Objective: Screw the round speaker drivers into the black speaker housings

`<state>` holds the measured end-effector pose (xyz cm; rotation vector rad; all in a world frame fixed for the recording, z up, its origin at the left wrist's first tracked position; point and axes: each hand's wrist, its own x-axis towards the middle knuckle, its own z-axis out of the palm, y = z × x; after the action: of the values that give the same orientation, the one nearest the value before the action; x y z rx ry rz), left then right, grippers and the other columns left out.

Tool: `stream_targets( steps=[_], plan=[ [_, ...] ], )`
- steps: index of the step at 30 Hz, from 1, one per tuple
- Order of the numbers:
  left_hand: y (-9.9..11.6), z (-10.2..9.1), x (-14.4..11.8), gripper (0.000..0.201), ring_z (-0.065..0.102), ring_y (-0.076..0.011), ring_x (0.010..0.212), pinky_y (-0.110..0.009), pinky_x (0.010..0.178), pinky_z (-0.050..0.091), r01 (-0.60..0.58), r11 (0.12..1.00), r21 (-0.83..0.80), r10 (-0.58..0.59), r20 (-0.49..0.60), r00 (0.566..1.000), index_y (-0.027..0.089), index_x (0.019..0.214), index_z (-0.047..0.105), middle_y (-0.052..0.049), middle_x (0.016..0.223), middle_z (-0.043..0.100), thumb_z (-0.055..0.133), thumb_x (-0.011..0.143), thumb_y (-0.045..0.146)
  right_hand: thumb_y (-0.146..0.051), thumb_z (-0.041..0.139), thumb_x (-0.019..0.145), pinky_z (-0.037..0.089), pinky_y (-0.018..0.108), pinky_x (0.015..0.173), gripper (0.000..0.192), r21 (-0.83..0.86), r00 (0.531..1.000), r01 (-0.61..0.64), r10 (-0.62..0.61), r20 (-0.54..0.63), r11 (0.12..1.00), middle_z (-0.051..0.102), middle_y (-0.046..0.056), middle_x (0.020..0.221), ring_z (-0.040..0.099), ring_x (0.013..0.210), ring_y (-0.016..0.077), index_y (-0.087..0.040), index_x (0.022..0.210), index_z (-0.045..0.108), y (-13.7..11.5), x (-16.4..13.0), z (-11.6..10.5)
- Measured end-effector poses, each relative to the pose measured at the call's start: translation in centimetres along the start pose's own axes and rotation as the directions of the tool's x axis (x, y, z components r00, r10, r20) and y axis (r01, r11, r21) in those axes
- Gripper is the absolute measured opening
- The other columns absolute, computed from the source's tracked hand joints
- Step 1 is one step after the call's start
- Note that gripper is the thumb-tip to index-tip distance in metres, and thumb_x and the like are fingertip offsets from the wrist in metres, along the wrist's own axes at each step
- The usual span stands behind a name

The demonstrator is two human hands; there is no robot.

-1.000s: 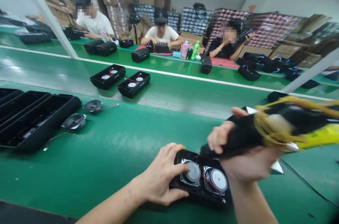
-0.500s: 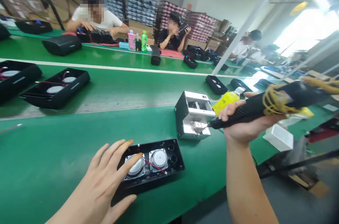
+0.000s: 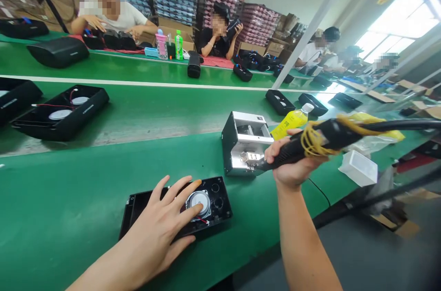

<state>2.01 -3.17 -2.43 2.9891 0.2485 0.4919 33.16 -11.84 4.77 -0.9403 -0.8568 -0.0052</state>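
Note:
My left hand [image 3: 161, 226] lies flat, fingers spread, on a black speaker housing [image 3: 220, 206] on the green bench; one round silver speaker [image 3: 199, 200] shows beside my fingers. My right hand [image 3: 291, 165] is wrapped around a black electric screwdriver [image 3: 327, 137] with yellow cord wound round its body. The tool's tip points left into a small silver screw feeder box [image 3: 243, 142] standing just behind the housing.
A yellow bottle [image 3: 289, 122] and a white box [image 3: 358, 168] sit right of the feeder. More black housings [image 3: 60, 114] lie on the green conveyor [image 3: 155, 107]. Several people work at the far bench [image 3: 138, 68]. The bench's front edge drops to the floor at right.
The view swung right from the housing toward the feeder. My right hand carried the screwdriver from over the housing to the feeder. My left hand settled flat on the housing, covering one speaker.

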Motion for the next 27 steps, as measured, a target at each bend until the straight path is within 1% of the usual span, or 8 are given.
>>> stream_targets(
  steps=[2, 6, 9, 12, 15, 19, 24, 27],
  plan=[
    [0.1, -0.1, 0.1, 0.033, 0.045, -0.0372, 0.154, -0.07, 0.125, 0.028, 0.012, 0.999, -0.043, -0.011, 0.02, 1.0, 0.033, 0.126, 0.069, -0.006, 0.169, 0.047, 0.069, 0.094, 0.026, -0.096, 0.051, 0.083, 0.034, 0.023, 0.031, 0.076, 0.0, 1.0, 0.003, -0.003, 0.004, 1.0, 0.054, -0.006, 0.052, 0.042, 0.032, 0.0134, -0.022, 0.099, 0.063, 0.1, 0.1, -0.3],
    [0.5, -0.5, 0.3, 0.016, 0.043, -0.0334, 0.156, -0.068, 0.127, 0.026, 0.022, 0.994, -0.108, -0.015, 0.066, 0.998, 0.033, 0.115, 0.07, 0.0, 0.167, 0.051, 0.064, 0.101, 0.03, -0.093, 0.043, 0.088, 0.033, 0.024, 0.029, 0.074, 0.052, 0.995, 0.104, -0.104, -0.007, 0.993, 0.053, -0.008, 0.05, 0.039, 0.029, 0.0137, -0.024, 0.105, 0.064, -0.6, 1.1, -0.8],
    [0.6, -0.6, 0.1, 0.027, 0.041, -0.0336, 0.158, -0.066, 0.127, 0.029, 0.032, 0.995, -0.099, -0.026, 0.07, 0.997, 0.034, 0.128, 0.067, -0.002, 0.17, 0.047, 0.065, 0.102, 0.035, -0.094, 0.044, 0.088, 0.033, 0.023, 0.03, 0.074, 0.059, 0.997, 0.081, -0.08, -0.011, 0.995, 0.052, -0.008, 0.049, 0.04, 0.029, 0.0135, -0.025, 0.103, 0.063, -0.6, 1.4, -0.6],
    [0.4, -0.6, -0.5, 0.046, 0.038, -0.0356, 0.159, -0.064, 0.125, 0.034, 0.084, 0.993, -0.082, -0.083, 0.019, 0.996, 0.035, 0.144, 0.06, -0.004, 0.176, 0.036, 0.068, 0.099, 0.04, -0.098, 0.045, 0.084, 0.034, 0.023, 0.03, 0.076, 0.039, 1.0, 0.004, -0.004, -0.007, 0.999, 0.051, -0.008, 0.05, 0.04, 0.03, 0.0134, -0.025, 0.098, 0.062, -0.2, 1.1, -0.4],
    [-0.1, -0.6, -1.3, 0.057, 0.037, -0.0399, 0.159, -0.066, 0.125, 0.034, 0.133, 0.989, -0.063, -0.135, -0.017, 0.991, 0.038, 0.149, 0.058, -0.003, 0.179, 0.029, 0.074, 0.094, 0.043, -0.099, 0.046, 0.082, 0.033, 0.024, 0.03, 0.078, 0.035, 1.0, -0.019, 0.018, 0.014, 0.999, 0.052, -0.008, 0.05, 0.04, 0.03, 0.0135, -0.025, 0.101, 0.063, -0.3, 1.2, -0.2],
    [-0.4, -0.7, -1.8, 0.064, 0.042, -0.0427, 0.153, -0.066, 0.12, 0.039, 0.158, 0.987, -0.022, -0.158, 0.023, 0.987, 0.038, 0.149, 0.06, -0.006, 0.179, 0.028, 0.08, 0.089, 0.034, -0.098, 0.044, 0.084, 0.033, 0.023, 0.032, 0.08, 0.041, 1.0, 0.031, -0.031, 0.0, 0.999, 0.049, -0.009, 0.05, 0.039, 0.03, 0.0122, -0.025, 0.107, 0.067, -0.7, 1.7, 0.5],
    [-0.1, -0.7, -1.7, 0.068, 0.046, -0.041, 0.148, -0.063, 0.116, 0.042, 0.168, 0.986, 0.008, -0.168, 0.05, 0.985, 0.038, 0.15, 0.059, -0.008, 0.177, 0.033, 0.082, 0.087, 0.027, -0.093, 0.042, 0.089, 0.035, 0.024, 0.034, 0.076, 0.026, 0.999, 0.003, -0.004, 0.039, 1.0, 0.049, -0.007, 0.053, 0.042, 0.033, 0.0121, -0.022, 0.101, 0.067, -0.4, 1.8, 1.4],
    [0.0, -0.7, -1.6, 0.066, 0.048, -0.0403, 0.146, -0.062, 0.116, 0.041, 0.161, 0.987, 0.005, -0.162, 0.039, 0.986, 0.038, 0.149, 0.06, -0.008, 0.174, 0.038, 0.081, 0.087, 0.027, -0.094, 0.047, 0.086, 0.032, 0.023, 0.031, 0.074, 0.055, 0.999, 0.019, -0.022, 0.047, 0.998, 0.048, -0.008, 0.051, 0.039, 0.032, 0.0123, -0.024, 0.099, 0.066, -0.2, 1.7, 1.4]
  ],
)
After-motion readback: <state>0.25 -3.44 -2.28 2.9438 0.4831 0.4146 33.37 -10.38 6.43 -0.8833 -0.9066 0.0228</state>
